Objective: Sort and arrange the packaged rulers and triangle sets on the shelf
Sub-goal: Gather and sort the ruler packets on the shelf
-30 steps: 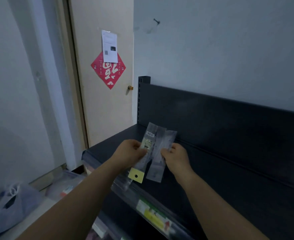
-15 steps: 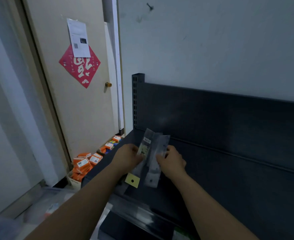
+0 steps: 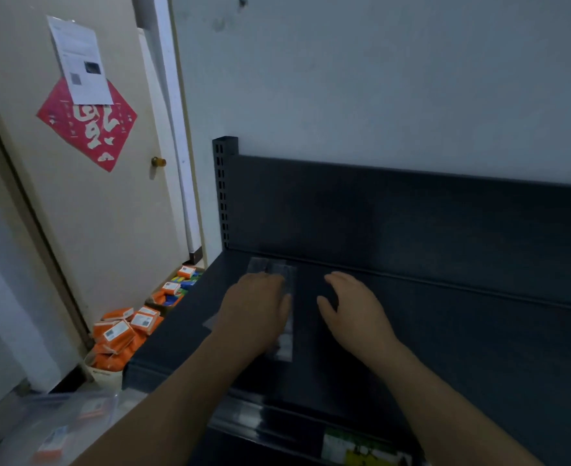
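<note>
Head view: at the left, orange boxes [image 3: 126, 331] lie heaped below the end of a dark shelf [image 3: 479, 348]. Near that end, the left hand [image 3: 255, 311] lies flat, pressing on clear ruler packets [image 3: 286, 334] that run from far to near. Just right of them, the right hand [image 3: 354, 311] is relaxed and holds nothing; whether it touches the shelf is unclear. The slick packets could slide off the left edge if nudged sideways.

A red door sign [image 3: 87, 124] bears one large white Chinese character. Print on the paper [image 3: 80, 60] and box labels [image 3: 143, 320] is illegible.
</note>
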`<state>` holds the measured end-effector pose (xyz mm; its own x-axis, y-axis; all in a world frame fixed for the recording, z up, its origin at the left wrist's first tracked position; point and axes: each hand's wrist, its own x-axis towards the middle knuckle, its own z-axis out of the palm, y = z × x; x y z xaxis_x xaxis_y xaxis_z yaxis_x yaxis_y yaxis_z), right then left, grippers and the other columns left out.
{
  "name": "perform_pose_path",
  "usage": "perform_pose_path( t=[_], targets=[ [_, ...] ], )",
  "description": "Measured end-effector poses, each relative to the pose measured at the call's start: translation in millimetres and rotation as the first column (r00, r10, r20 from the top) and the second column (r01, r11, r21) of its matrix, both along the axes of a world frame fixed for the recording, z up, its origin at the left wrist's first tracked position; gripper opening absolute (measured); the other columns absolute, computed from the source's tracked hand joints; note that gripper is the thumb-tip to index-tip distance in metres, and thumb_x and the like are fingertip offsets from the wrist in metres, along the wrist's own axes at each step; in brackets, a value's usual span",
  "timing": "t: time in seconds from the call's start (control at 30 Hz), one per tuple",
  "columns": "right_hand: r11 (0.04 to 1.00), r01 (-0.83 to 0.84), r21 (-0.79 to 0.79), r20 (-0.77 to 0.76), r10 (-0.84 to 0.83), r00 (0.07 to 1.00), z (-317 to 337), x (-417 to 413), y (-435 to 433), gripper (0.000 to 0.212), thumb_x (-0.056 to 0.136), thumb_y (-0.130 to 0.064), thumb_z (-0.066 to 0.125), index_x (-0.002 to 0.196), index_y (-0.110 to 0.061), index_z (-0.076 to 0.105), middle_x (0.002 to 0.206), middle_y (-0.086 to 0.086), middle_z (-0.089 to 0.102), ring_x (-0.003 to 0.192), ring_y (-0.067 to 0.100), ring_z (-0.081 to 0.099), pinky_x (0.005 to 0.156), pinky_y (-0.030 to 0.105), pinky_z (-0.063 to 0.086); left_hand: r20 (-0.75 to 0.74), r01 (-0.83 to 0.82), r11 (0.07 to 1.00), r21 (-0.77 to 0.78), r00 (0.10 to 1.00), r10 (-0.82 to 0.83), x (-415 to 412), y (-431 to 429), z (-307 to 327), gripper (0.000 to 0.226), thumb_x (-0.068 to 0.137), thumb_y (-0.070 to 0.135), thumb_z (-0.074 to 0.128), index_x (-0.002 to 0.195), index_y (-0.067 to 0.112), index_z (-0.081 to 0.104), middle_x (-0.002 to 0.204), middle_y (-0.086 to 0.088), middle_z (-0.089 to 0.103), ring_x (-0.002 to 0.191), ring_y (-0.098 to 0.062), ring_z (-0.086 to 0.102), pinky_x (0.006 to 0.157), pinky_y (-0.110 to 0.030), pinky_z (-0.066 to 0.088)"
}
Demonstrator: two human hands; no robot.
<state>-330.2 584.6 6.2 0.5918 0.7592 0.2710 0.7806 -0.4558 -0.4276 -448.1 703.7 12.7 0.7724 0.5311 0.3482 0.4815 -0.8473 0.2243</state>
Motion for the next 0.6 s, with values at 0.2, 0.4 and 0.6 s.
perform_pose_path(
  t=[0.2, 0.4, 0.6],
  targets=[
    [0.996, 0.08, -0.027, 0.142, -0.075, 0.987, 6.6, -3.2, -62.1, 0.033, 0.098, -0.027, 0.045, 0.126, -0.01, 0.054, 0.128, 0.003, 0.056, 0.118, 0.015, 0.049, 0.098, 0.017, 0.028, 0.125, 0.161, 0.987, 0.01, 0.979, -0.161, 20.7, -42.4, -2.4, 0.036, 0.093, 0.034, 0.055, 0.122, 0.015, 0.062, 0.114, -0.006, 0.066, 0.105, -0.027, 0.059, 0.089, -0.037, 0.047],
    [0.985, 0.173, -0.005, 0.153, -0.171, 0.973, 3.4, 7.7, -132.9, 0.032, 0.095, -0.026, 0.052, 0.123, -0.011, 0.058, 0.12, 0.003, 0.063, 0.112, 0.016, 0.056, 0.106, 0.024, 0.036, 0.116, 0.289, 0.956, 0.059, 0.949, -0.294, 43.3, -99.9, 3.5, 0.037, 0.095, 0.038, 0.049, 0.126, 0.02, 0.059, 0.118, 0.0, 0.064, 0.107, -0.023, 0.057, 0.088, -0.034, 0.046],
    [0.951, 0.308, -0.009, 0.186, -0.301, 0.935, 8.3, 28.8, -228.2, 0.036, 0.095, -0.025, 0.052, 0.126, -0.01, 0.057, 0.124, 0.003, 0.062, 0.116, 0.018, 0.055, 0.103, 0.022, 0.032, 0.106, 0.388, 0.917, 0.098, 0.912, -0.397, 77.2, -180.8, 11.6, 0.039, 0.096, 0.04, 0.044, 0.13, 0.024, 0.056, 0.118, 0.004, 0.062, 0.105, -0.018, 0.055, 0.089, -0.03, 0.044]
  ],
)
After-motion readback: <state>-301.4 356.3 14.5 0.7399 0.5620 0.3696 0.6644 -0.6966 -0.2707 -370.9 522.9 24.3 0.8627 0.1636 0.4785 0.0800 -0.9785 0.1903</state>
